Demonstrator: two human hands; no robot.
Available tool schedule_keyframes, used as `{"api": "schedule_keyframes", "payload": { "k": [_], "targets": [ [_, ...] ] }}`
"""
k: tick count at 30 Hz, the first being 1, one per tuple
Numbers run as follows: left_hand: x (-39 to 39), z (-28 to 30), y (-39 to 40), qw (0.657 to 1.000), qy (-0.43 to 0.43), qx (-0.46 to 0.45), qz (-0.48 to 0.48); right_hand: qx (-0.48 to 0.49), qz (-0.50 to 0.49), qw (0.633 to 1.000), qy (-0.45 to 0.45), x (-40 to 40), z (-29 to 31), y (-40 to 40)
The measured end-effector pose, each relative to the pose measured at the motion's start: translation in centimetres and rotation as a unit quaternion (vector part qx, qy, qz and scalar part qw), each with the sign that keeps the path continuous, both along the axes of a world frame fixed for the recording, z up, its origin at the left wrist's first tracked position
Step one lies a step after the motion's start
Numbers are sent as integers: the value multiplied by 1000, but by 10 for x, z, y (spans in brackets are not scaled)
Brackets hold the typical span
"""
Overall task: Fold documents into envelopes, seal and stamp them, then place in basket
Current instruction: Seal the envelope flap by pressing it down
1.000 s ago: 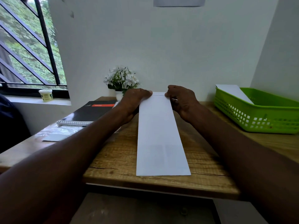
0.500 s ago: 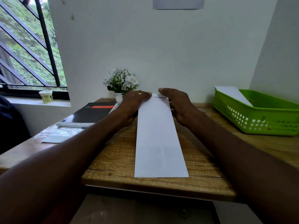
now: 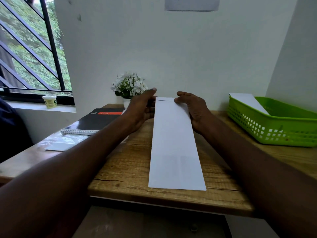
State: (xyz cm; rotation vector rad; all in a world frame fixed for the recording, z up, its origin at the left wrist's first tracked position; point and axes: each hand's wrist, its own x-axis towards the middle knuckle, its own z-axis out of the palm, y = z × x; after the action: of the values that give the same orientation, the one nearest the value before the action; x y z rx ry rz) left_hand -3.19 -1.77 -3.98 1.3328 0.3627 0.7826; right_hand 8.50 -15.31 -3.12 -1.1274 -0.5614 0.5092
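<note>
Both hands (image 3: 171, 109) spread to envelope (image 3: 175, 143) edges under "mailing area" sign (image 3: 191, 3).

Envelope (image 3: 175, 143) lies lengthwise on table (image 3: 123, 169), centre. Left hand (image 3: 142, 109) and right hand (image 3: 195, 109) flank its far end. Notebook (image 3: 96, 120) left, plastic sleeve (image 3: 60, 143) before it. Flower pot (image 3: 127, 86) behind left hand, against wall. Basket (image 3: 274, 124) right, envelope inside (image 3: 247, 101). Jar (image 3: 49, 101) on windowsill, far left.

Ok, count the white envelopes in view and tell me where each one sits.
2. One long envelope lies flat on the wooden desk between the left hand and right hand. Another envelope leans inside the green basket on the right. More could be hidden in the basket.
</note>
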Motion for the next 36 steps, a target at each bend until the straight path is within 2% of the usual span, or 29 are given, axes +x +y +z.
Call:
{"api": "schedule_keyframes", "payload": {
  "k": [3, 6, 11, 13, 17, 28, 31, 36],
  "targets": [
    [5, -5, -1, 998, 40, 29, -27, -8, 24, 1000, -10, -5, -1, 2],
    [3, -5, 5, 998, 33, 49, 2, -16, 5, 1000, -14, -4, -1, 2],
    [2, -6, 10, 999, 16, 24, 22, 9, -70, 996, 61, 7, -2, -2],
    [1, -7, 10, 999, 12, 16, 25, -14, -45, 997, 57, 10, -3, -5],
    [2, -7, 10, 1000, 10, 16, 16, -98, 39, 994, -7, 4, -8, 0],
    [-1, -4, 13, 992, 106, 65, -20, -118, 40, 988, -88, 0, -10, 5],
    [-5, -3, 17, 993, 96, 68, -2, -123, 60, 987, -82, -7, -8, 8],
    [-10, -1, 21, 995, 46, 44, 77, -218, 161, 956, -113, -20, -3, -7]
  ]
}}
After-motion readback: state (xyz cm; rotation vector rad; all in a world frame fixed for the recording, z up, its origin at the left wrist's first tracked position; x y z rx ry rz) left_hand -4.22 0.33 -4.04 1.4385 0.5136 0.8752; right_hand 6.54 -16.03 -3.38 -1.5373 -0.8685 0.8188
